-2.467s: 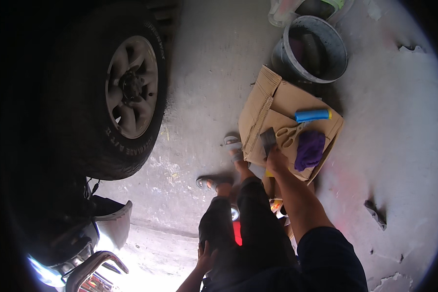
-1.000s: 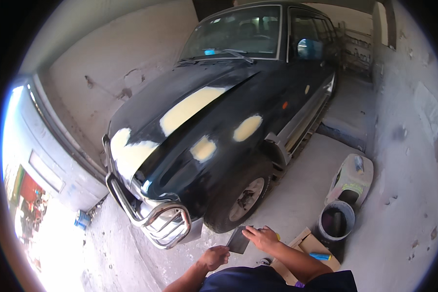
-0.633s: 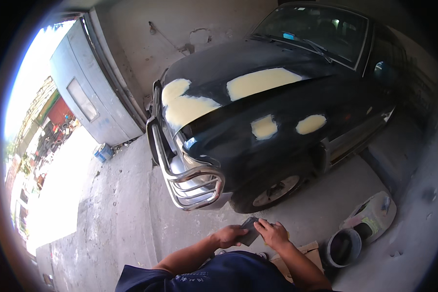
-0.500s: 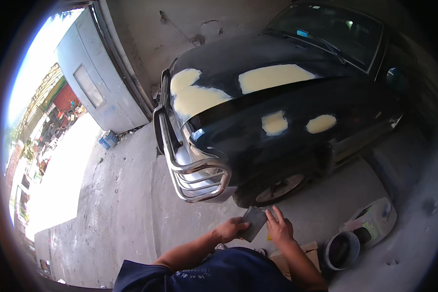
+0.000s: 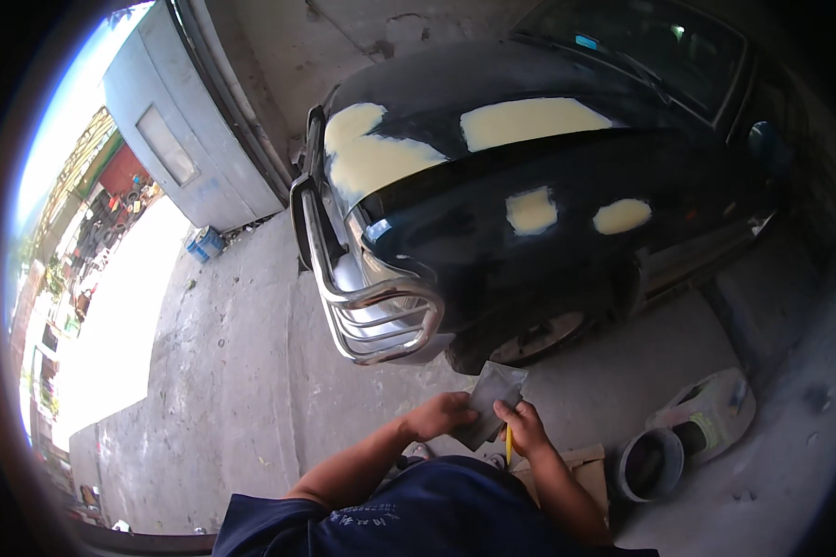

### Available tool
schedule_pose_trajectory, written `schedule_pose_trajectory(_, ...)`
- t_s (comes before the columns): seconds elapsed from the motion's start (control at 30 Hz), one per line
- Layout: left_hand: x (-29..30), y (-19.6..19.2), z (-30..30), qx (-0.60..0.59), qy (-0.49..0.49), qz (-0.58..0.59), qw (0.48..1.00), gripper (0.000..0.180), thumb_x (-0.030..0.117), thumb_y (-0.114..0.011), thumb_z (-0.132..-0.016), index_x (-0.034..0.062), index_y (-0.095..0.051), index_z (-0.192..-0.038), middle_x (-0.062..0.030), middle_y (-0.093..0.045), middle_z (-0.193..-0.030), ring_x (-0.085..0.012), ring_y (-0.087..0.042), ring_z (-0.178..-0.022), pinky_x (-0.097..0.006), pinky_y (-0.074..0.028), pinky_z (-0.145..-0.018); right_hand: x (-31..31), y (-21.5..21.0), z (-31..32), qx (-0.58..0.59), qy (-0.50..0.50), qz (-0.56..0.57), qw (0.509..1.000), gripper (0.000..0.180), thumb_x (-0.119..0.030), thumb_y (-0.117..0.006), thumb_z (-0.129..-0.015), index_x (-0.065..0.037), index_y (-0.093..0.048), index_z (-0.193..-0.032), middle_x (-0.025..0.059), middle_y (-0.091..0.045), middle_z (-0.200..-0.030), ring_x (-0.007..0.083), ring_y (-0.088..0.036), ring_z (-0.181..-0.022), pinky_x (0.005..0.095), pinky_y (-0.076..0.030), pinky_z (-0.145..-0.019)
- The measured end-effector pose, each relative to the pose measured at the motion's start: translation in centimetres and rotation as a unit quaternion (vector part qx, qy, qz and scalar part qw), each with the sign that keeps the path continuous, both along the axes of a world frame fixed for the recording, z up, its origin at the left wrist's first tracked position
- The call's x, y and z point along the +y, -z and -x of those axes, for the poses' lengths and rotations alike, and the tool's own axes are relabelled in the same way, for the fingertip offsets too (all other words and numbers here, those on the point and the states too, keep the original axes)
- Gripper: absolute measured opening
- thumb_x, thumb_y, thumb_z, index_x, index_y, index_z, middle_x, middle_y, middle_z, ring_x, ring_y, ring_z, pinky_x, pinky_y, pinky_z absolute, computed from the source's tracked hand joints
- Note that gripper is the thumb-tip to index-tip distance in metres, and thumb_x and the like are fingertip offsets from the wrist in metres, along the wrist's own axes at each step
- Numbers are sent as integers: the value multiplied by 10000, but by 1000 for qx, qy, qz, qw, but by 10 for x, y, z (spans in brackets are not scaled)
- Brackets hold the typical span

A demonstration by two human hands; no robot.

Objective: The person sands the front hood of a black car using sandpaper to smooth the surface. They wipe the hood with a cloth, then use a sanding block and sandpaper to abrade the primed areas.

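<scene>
Grey and flat, with straight edges, the plate (image 5: 499, 390) is up in the air between my hands, above the concrete floor (image 5: 223, 390). My left hand (image 5: 441, 416) pinches it by the lower left edge, and my right hand (image 5: 524, 427) grips it too, thumb pressed on its face by the right edge. Something yellow (image 5: 508, 446) sticks out below my right fingers; I cannot tell what it belongs to.

Down on the floor, a cardboard box (image 5: 585, 464) is partly hidden behind my right forearm. Just beyond its right edge stands a bucket (image 5: 626, 459), with a pale plastic container (image 5: 729, 413) close behind. Across from me is a dark vehicle (image 5: 464, 241) with cream patches (image 5: 534, 123) on its bonnet and side. At the floor's left edge, blue cans (image 5: 204, 243) stand by the foot of a pale door (image 5: 190, 139).
</scene>
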State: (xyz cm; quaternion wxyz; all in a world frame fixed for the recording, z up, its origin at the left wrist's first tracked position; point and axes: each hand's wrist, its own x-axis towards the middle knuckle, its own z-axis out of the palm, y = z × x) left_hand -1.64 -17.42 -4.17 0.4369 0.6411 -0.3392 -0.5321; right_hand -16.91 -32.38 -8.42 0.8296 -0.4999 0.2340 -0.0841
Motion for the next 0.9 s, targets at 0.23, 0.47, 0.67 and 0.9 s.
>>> schedule_pose_trajectory(0.23,-2,-12,3,-9,-6,12,1000,163,181,-577,-944,18,-579,-929,13,-543,-798,-64,-505,-768,-248,-435,-681,-3,-5,5,6,14,-20,1000,271,-333,-640,-892,-63,-634,-869,-31,-584,-730,69,-539,-620,213,-425,-548)
schedule_pose_trajectory(0.47,2,-12,-12,141,-157,2,977,194,108,-542,-946,9,-539,-1113,-68,-609,-992,-156,-594,-914,-303,-495,-812,-27,-36,19,24,220,-83,972,287,-318,-663,-853,-111,-582,-1034,-4,-610,-869,98,-576,-688,221,-432,-542)
schedule_pose_trajectory(0.67,-17,-24,7,271,-260,49,926,297,57,-515,-936,8,-475,-1226,-122,-590,-1125,-244,-597,-1042,-406,-498,-922,-37,-33,27,21,138,349,927,247,-218,-558,-935,11,-584,-1025,161,-644,-854,309,-637,-733,380,-488,-657)
schedule_pose_trajectory(0.9,-50,-4,34,172,-385,182,889,288,14,-502,-930,16,-452,-1214,-106,-585,-1129,-214,-586,-1027,-362,-480,-919,-2,-50,19,-66,100,591,798,253,-215,-555,-911,-17,-603,-1060,179,-618,-869,382,-620,-698,428,-514,-619)
